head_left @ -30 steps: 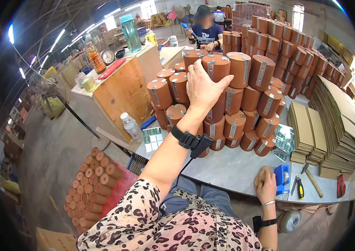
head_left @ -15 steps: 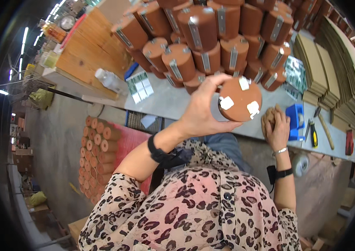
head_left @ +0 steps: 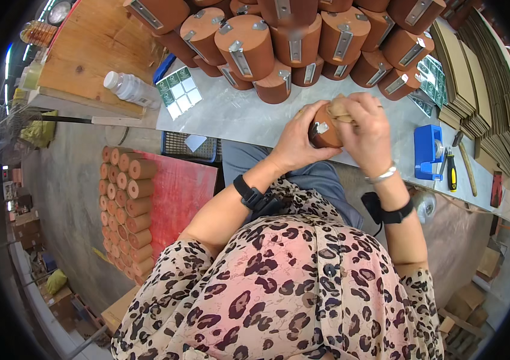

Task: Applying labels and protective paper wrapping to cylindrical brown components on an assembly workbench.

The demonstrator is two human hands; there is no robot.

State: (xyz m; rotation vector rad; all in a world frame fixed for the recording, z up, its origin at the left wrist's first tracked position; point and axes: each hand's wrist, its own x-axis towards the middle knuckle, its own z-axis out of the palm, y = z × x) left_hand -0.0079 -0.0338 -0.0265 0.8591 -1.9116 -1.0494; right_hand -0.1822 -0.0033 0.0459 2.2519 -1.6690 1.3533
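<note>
My left hand (head_left: 295, 141) is wrapped round a reddish-brown wooden cylinder (head_left: 323, 140), with a white or shiny patch showing on its end face. My right hand (head_left: 368, 131) grips a crumpled tan cloth (head_left: 341, 108) and presses it against that end face, hiding part of it. Beyond both hands, similar brown cylinders (head_left: 243, 51) are piled on the grey table (head_left: 231, 114), with metal strips along their sides.
At the right lie a blue tape dispenser (head_left: 426, 157), a yellow-black screwdriver (head_left: 451, 171), a hammer (head_left: 466, 162) and stacked cardboard sheets (head_left: 477, 84). A sheet of labels (head_left: 180, 93) and a plastic bottle (head_left: 132, 90) are at the left. Bare cylinders (head_left: 126, 207) stand on a red board (head_left: 180, 198).
My right hand has lifted the cloth from the table and brought it left onto the cylinder. My left hand has tilted the cylinder and drawn it slightly nearer. The view has shifted.
</note>
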